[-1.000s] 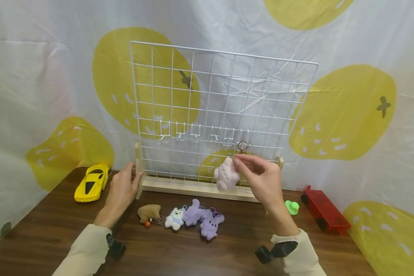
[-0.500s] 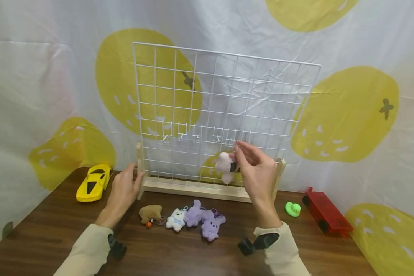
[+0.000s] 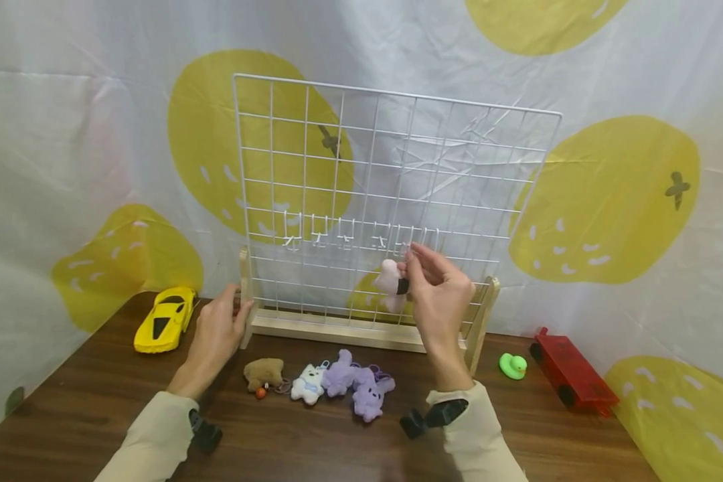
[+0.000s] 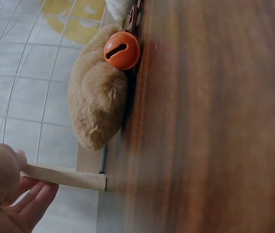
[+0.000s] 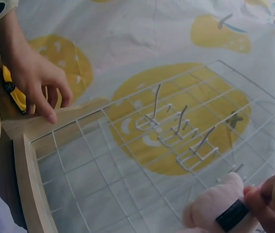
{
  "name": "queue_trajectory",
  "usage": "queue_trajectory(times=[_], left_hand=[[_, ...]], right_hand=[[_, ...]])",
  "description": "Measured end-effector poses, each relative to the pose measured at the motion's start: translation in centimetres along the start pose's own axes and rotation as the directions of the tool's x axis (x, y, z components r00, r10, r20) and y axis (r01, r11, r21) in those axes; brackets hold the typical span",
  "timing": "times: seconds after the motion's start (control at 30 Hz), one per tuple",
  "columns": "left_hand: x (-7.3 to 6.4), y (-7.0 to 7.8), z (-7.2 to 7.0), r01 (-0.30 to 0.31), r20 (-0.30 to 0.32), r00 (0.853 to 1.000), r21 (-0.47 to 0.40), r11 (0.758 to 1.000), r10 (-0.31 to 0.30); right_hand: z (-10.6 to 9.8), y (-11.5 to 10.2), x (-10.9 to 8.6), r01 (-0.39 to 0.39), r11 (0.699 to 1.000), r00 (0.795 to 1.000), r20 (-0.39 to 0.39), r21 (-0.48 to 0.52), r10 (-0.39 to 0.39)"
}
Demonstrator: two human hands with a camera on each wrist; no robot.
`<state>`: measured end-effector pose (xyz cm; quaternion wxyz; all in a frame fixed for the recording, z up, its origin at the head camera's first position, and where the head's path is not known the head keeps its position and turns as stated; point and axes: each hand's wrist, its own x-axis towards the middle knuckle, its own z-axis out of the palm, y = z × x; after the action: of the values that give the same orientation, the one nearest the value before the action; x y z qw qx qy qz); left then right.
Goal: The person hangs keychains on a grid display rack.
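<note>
My right hand (image 3: pixel 442 291) pinches a small pale pink plush keychain (image 3: pixel 389 276) by its top, in front of the rack's right-hand hooks. A black tag (image 5: pixel 233 215) shows on the plush in the right wrist view; its ring is hidden by the fingers. White wire hooks (image 3: pixel 345 239) stand in a row across the white grid rack (image 3: pixel 397 110). At the rack's left end, my left hand (image 3: pixel 218 323) holds the wooden side post (image 4: pixel 67 175) between thumb and fingers.
Along the table before the rack lie a brown plush (image 3: pixel 263 372) with an orange bell (image 4: pixel 122 50), a white plush (image 3: pixel 308 385) and purple plushes (image 3: pixel 369 396). A yellow toy car (image 3: pixel 165 320) stands left; a green duck (image 3: pixel 512 365) and red toy cart (image 3: pixel 572 371) stand right.
My right hand has moved left and slightly up toward the hooks with the pink plush, which has turned so its black tag shows. The left hand stays at the post.
</note>
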<state>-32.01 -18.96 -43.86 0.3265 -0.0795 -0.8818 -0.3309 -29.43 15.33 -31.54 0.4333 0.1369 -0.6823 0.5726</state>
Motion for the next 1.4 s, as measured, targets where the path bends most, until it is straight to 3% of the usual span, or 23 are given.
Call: queue_trajectory(times=[0.37,0.5,0.8,1.07,1.2,1.33,1.4], left_hand=[[-0.1,-0.1,0.1,-0.007,-0.001,1.000,0.010,1.000,0.007],[-0.1,-0.1,0.1,-0.006,-0.002,1.000,0.007,1.000,0.006],[0.0,-0.1,0.0,0.003,0.007,1.000,0.000,1.000,-0.003],[-0.1,0.0,-0.3,0.009,0.002,1.000,-0.009,1.000,-0.009],[0.0,0.1,-0.3,0.007,0.012,1.000,-0.012,1.000,-0.007],[0.0,0.1,-0.2,0.005,0.006,1.000,-0.004,1.000,-0.005],[-0.1,0.1,-0.1,0.005,0.004,1.000,0.001,1.000,-0.005]], right_hand=[[1.1,1.0,-0.1,0.005,1.000,0.999,-0.052,-0.027,-0.007],[1.2,1.2,-0.3,0.015,0.999,0.999,-0.029,-0.028,-0.015],[1.4,2.0,-0.7,0.053,0.990,0.998,0.033,-0.132,-0.049],[0.2,2.4,-2.0,0.183,0.973,0.982,0.068,-0.138,-0.175],[-1.2,2.9,-3.1,0.246,0.957,0.965,0.134,-0.157,-0.226],[-2.7,4.1,-4.5,0.270,0.943,0.943,0.251,-0.196,-0.218],[-3.5,4.9,-5.3,0.276,0.938,0.922,0.333,-0.209,-0.198]])
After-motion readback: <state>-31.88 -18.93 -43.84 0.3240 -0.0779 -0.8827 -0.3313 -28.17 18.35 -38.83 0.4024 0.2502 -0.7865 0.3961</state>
